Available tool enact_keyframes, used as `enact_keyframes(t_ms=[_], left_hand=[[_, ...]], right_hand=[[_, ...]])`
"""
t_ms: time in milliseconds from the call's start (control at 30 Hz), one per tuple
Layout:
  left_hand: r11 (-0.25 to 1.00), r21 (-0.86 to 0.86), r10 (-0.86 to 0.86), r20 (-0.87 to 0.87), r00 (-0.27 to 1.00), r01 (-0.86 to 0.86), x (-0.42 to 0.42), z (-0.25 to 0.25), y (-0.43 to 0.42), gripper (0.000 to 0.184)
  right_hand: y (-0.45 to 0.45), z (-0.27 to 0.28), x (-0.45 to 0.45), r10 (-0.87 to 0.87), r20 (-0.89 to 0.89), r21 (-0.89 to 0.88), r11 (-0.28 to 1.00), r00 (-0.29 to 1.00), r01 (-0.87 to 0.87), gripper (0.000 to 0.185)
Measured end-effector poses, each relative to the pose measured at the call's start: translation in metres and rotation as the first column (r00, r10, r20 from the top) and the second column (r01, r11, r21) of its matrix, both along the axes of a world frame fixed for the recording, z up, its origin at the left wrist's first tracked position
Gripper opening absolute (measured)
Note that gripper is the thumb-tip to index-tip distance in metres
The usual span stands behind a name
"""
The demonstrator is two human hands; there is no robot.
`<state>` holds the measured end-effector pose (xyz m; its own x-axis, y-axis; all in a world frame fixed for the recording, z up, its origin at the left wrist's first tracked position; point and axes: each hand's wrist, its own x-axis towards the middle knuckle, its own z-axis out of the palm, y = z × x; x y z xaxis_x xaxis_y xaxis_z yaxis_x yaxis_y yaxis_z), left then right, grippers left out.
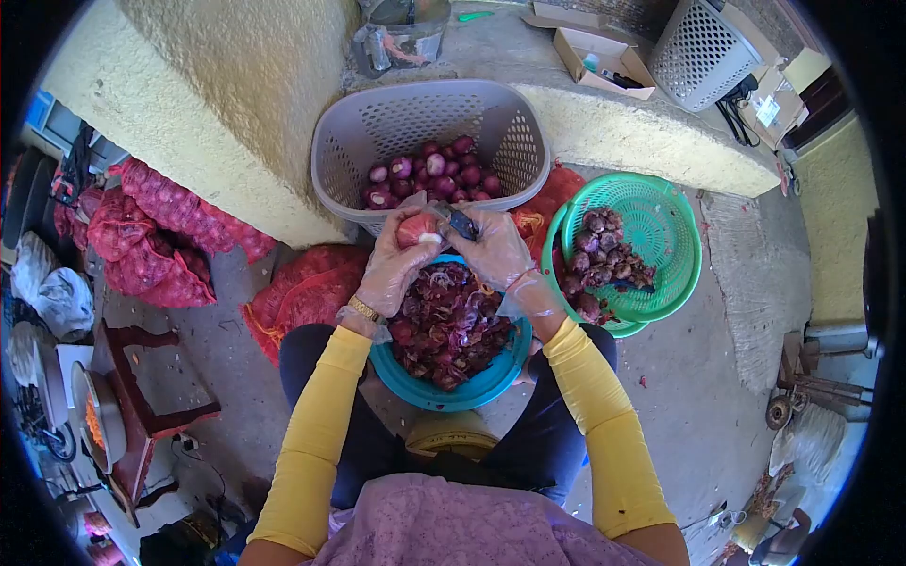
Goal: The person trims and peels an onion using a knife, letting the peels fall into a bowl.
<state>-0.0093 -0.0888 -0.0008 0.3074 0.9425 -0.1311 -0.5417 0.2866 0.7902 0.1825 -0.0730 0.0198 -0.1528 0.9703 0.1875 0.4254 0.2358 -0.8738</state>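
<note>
In clear plastic gloves, both my hands meet above the teal basin. My left hand grips a red onion with a pale, bared patch on its side. Against that onion, my right hand is closed round what looks like a small dark-handled knife; its blade is hard to make out. Loose purple skins fill the teal basin between my knees. Just beyond my hands, a grey perforated basket holds several smooth, shiny red onions.
Green colanders at right hold unpeeled onions. Red mesh sacks of onions lean at left, and another mesh sack lies beside the basin. A yellow wall and low ledge bound the far side. A red wooden stool stands left.
</note>
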Motion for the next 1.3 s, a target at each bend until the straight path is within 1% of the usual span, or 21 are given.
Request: enact_keyframes(t_ms=[67,167,233,367,433,467,533,567,633,667,700,800,833,900,933,1000,1033,1100,1167,1233,1300], left_hand=[[1.000,0.012,0.009,-0.009,1.000,-0.009,-0.004,-0.001,0.000,0.054],[1.000,0.011,0.013,-0.036,0.999,-0.013,-0.010,-0.005,0.001,0.052],[1.000,-0.011,0.007,0.026,1.000,-0.007,-0.012,-0.005,0.004,0.051],[0.998,-0.063,0.025,0.063,0.998,-0.021,-0.017,-0.004,0.006,0.048],[0.995,-0.088,0.042,0.026,0.999,-0.040,-0.023,-0.009,0.008,0.047],[0.995,-0.087,0.044,0.026,0.999,-0.041,-0.024,-0.011,0.009,0.047],[0.972,-0.118,0.208,0.024,0.978,-0.204,-0.025,-0.013,0.011,0.047],[0.971,-0.119,0.210,0.022,0.978,-0.206,-0.027,-0.014,0.011,0.047],[0.954,-0.171,0.261,0.064,0.963,-0.247,-0.032,-0.011,0.010,0.047],[0.954,-0.172,0.260,0.064,0.963,-0.246,-0.035,-0.014,0.012,0.047],[0.963,-0.170,0.229,0.097,0.969,-0.211,-0.037,-0.017,0.014,0.045],[0.963,-0.198,0.217,0.177,0.960,-0.181,-0.037,-0.019,0.013,0.044],[0.954,-0.231,0.241,0.223,0.945,-0.189,-0.035,-0.017,0.012,0.044],[0.956,-0.238,0.228,0.231,0.946,-0.172,-0.035,-0.016,0.011,0.047],[0.957,-0.245,0.213,0.240,0.947,-0.153,-0.034,-0.016,0.011,0.049],[0.952,-0.262,0.219,0.217,0.951,-0.159,-0.032,-0.014,0.011,0.049],[0.946,-0.280,0.224,0.193,0.955,-0.165,-0.030,-0.012,0.011,0.049],[0.947,-0.292,0.199,0.215,0.956,-0.132,-0.024,-0.006,0.012,0.050],[0.948,-0.304,0.175,0.236,0.956,-0.099,-0.022,-0.004,0.013,0.050],[0.974,-0.225,0.057,0.212,0.976,-0.008,-0.021,-0.006,0.014,0.049],[0.976,-0.217,0.066,0.189,0.980,-0.024,-0.019,-0.008,0.012,0.048]], right_hand=[[0.001,-0.007,-0.002,0.002,0.023,0.012,1.000,1.000,-0.003,0.028],[0.004,-0.022,-0.005,-0.003,-0.054,-0.041,0.999,0.999,0.000,0.030],[0.004,-0.024,-0.006,-0.003,-0.148,-0.198,0.980,0.989,-0.027,0.031],[0.001,-0.020,-0.004,0.001,-0.098,-0.207,0.978,0.995,-0.022,0.030],[-0.001,-0.018,-0.001,0.011,-0.018,-0.329,0.944,1.000,-0.016,0.027],[-0.002,-0.020,0.002,0.012,-0.018,-0.328,0.944,1.000,-0.018,0.027],[-0.004,-0.025,0.009,0.165,-0.148,-0.366,0.907,0.975,-0.209,0.019],[-0.006,-0.026,0.012,0.167,-0.149,-0.367,0.906,0.975,-0.211,0.019],[-0.011,-0.021,0.017,0.373,-0.035,-0.486,0.804,0.927,-0.342,0.027],[-0.014,-0.028,0.019,0.430,0.051,-0.540,0.771,0.901,-0.338,0.042],[-0.019,-0.028,0.019,0.429,0.052,-0.541,0.771,0.902,-0.336,0.042],[-0.029,-0.024,0.014,0.389,0.163,-0.587,0.777,0.907,-0.228,0.068],[-0.028,-0.028,0.013,0.389,0.163,-0.587,0.777,0.907,-0.228,0.068],[-0.023,-0.047,0.012,0.212,0.262,-0.495,0.867,0.941,-0.058,0.058],[-0.019,-0.056,0.012,0.212,0.262,-0.494,0.867,0.941,-0.058,0.058],[-0.010,-0.068,0.014,0.136,0.029,-0.331,0.936,0.990,-0.119,0.034],[-0.010,-0.053,0.012,0.136,0.030,-0.331,0.936,0.990,-0.118,0.034],[-0.013,-0.024,0.009,0.174,-0.138,-0.230,0.952,0.975,-0.202,0.032],[-0.009,-0.020,0.012,0.177,-0.095,-0.223,0.955,0.980,-0.194,0.032],[-0.007,-0.012,0.014,0.177,-0.051,-0.218,0.959,0.983,-0.184,0.033],[-0.007,-0.002,0.015,0.199,0.130,-0.102,0.977,0.971,-0.187,0.032]])
